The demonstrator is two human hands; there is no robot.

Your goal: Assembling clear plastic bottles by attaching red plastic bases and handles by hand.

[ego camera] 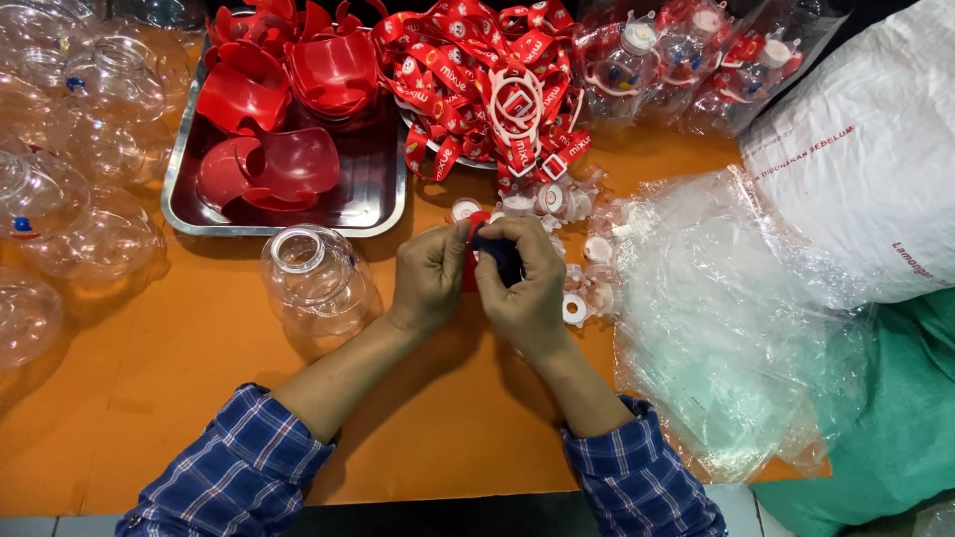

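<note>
I am watching the left hand and right hand pressing together over the orange table, pinching a small red piece with a dark blue part beside a clear bottle.

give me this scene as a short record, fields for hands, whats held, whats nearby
left hand: pinches a small red part at its left side
right hand: grips a dark blue piece against the red part
table: orange
left of hands: clear bottle lying on the table
behind: metal tray of red shells; red straps
right: white caps, clear plastic bags
</note>
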